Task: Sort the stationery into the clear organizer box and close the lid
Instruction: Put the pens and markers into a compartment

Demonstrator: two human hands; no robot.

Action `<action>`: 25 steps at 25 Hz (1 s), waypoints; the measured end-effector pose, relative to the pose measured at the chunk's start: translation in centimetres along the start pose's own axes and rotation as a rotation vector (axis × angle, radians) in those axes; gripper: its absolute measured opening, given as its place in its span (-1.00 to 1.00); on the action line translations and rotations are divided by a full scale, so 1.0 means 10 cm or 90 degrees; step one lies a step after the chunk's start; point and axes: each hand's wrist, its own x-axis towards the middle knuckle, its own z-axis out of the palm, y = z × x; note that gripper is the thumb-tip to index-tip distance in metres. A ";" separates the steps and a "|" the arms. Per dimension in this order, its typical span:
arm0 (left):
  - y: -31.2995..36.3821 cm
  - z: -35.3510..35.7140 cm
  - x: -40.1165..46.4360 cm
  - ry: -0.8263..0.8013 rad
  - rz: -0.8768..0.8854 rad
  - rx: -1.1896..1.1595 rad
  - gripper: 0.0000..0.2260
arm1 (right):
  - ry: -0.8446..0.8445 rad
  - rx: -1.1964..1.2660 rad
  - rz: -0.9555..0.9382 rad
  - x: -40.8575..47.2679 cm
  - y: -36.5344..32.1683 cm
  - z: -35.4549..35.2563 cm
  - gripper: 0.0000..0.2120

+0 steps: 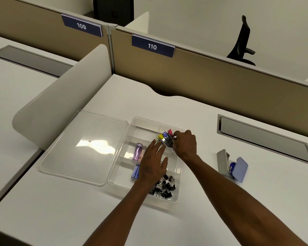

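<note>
The clear organizer box (178,192) lies open on the white desk, its clear lid (82,148) flat to its left. My right hand (185,145) grips a bundle of highlighters (165,138) with yellow, blue and pink caps over the box's far right compartment. My left hand (154,164) hovers over the box middle with straight fingers, their tips touching the bundle. A purple clear case (138,153) and blue items (135,172) lie in the left compartments. Black binder clips (165,185) fill the near right compartment.
A grey and blue stapler-like item (232,165) lies on the desk right of the box. A grey cable hatch (263,139) is set into the desk further right. A curved white divider (64,96) stands left, tan partitions behind.
</note>
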 end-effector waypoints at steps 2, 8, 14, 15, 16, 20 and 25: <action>0.00 0.00 0.00 0.001 0.006 -0.001 -0.57 | -0.001 0.017 -0.002 -0.03 0.02 -0.01 -0.76; 0.00 0.01 -0.01 -0.004 0.004 0.003 -0.56 | -0.036 0.020 -0.048 -0.10 0.05 -0.03 -0.73; -0.01 0.02 0.00 -0.007 0.004 0.009 -0.54 | -0.053 0.036 -0.082 -0.23 0.06 -0.02 -0.51; -0.01 0.02 0.00 -0.006 0.004 0.011 -0.54 | -0.070 0.034 -0.093 -0.26 0.06 -0.01 -0.47; -0.01 0.02 0.00 -0.005 0.005 0.013 -0.54 | -0.086 0.031 -0.096 -0.28 0.07 -0.01 -0.45; -0.02 0.01 -0.01 -0.005 0.008 0.020 -0.55 | -0.059 0.064 -0.096 -0.36 0.07 -0.03 -0.51; -0.03 0.03 0.00 -0.015 0.008 0.037 -0.55 | 0.056 0.188 -0.113 -0.78 -0.01 0.09 -0.57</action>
